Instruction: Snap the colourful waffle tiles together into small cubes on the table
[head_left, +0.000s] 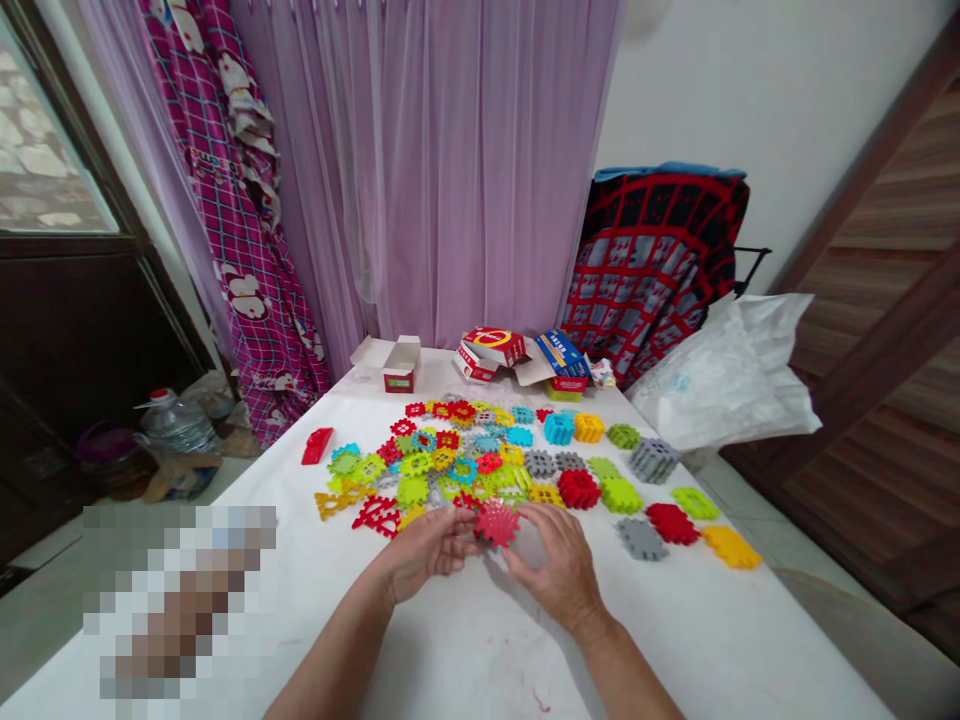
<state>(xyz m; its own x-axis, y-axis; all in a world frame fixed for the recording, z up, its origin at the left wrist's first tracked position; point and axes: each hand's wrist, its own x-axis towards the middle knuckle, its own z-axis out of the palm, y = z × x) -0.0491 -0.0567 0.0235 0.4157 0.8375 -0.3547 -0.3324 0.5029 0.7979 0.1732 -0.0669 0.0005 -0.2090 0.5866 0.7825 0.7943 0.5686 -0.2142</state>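
Note:
A red toothed plastic building piece (498, 524) is held up just above the white table, between my two hands. My left hand (431, 548) grips its left edge with bent fingers, palm partly turned up. My right hand (556, 568) holds the right edge between thumb and fingers. Right behind them spreads a loose heap of toothed pieces (414, 464) in red, yellow, green, blue and grey. To the right stand sorted stacks: a red stack (578, 489), a green stack (621, 495) and a grey stack (655, 460).
Flat red (673, 523), grey (641, 538) and orange pieces (731, 547) lie at the table's right. Opened cardboard boxes (491, 352) stand along the back edge. A white sack (727, 375) leans at the right edge. A red piece (317, 446) lies apart at left; a blurred patch covers the lower left.

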